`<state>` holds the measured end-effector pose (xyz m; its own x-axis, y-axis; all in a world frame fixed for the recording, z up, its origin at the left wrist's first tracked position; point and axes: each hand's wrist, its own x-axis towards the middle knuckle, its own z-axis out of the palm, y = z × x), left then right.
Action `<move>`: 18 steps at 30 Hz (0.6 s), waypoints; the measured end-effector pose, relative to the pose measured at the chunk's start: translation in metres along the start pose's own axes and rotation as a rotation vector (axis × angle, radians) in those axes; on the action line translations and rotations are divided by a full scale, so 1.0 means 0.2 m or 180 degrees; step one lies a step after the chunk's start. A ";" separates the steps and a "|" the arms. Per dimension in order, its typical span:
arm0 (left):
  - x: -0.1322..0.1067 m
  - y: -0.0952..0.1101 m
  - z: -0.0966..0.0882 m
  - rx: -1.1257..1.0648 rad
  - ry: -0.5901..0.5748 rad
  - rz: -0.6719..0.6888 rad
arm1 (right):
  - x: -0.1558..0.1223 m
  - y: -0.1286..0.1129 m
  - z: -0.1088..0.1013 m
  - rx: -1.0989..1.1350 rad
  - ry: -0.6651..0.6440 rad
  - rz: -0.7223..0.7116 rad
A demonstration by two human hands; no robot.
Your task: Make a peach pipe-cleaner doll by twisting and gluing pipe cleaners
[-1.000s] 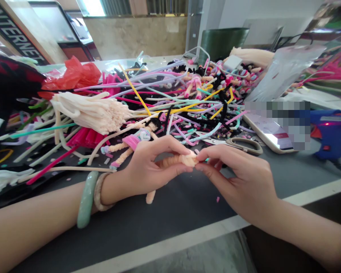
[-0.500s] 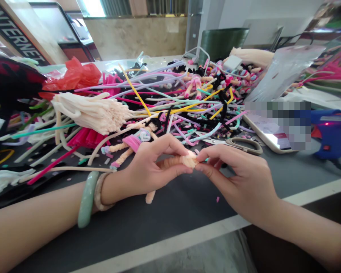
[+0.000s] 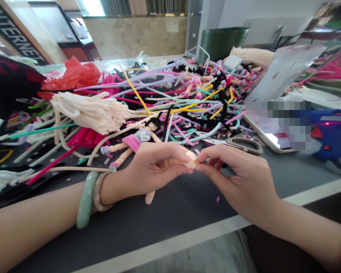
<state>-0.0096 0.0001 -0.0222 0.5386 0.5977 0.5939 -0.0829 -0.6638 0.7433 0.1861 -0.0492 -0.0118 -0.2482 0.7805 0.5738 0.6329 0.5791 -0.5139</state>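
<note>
Between my two hands is a coiled peach pipe cleaner point(image 3: 191, 160), wound into a small knob with a twisted stem running back into my left palm. My left hand point(image 3: 152, 165) pinches it between thumb and fingers, with a jade bangle on the wrist. At the knob's right side, the thumb and index fingertips of my right hand point(image 3: 235, 170) close on it. A fuzzy peach end point(image 3: 150, 197) sticks out below my left hand, most of it hidden. Just behind that hand lies a pipe-cleaner doll point(image 3: 132, 144) with pink and lilac wrapping.
Loose coloured pipe cleaners point(image 3: 170, 110) heap across the table's back, with a cream bundle point(image 3: 91, 112) at left. Scissors point(image 3: 241, 145), a phone point(image 3: 269, 132) and a blue glue gun point(image 3: 331, 132) lie right. A red plastic bag point(image 3: 74, 74) sits back left.
My left index finger has lowered and folded farther over the coil, covering more of its stem. My right hand has hardly moved.
</note>
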 end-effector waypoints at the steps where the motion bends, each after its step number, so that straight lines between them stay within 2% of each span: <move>1: 0.00 0.00 0.00 -0.0011 -0.0009 0.0015 | 0.00 0.00 0.00 0.0002 0.0003 -0.0005; 18: 0.01 -0.01 -0.01 0.0096 -0.0139 0.0280 | 0.00 -0.01 0.00 -0.0018 -0.0042 0.0043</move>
<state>-0.0094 0.0035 -0.0226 0.5665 0.5166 0.6420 -0.1067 -0.7265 0.6788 0.1855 -0.0496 -0.0104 -0.2493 0.7914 0.5582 0.6404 0.5671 -0.5180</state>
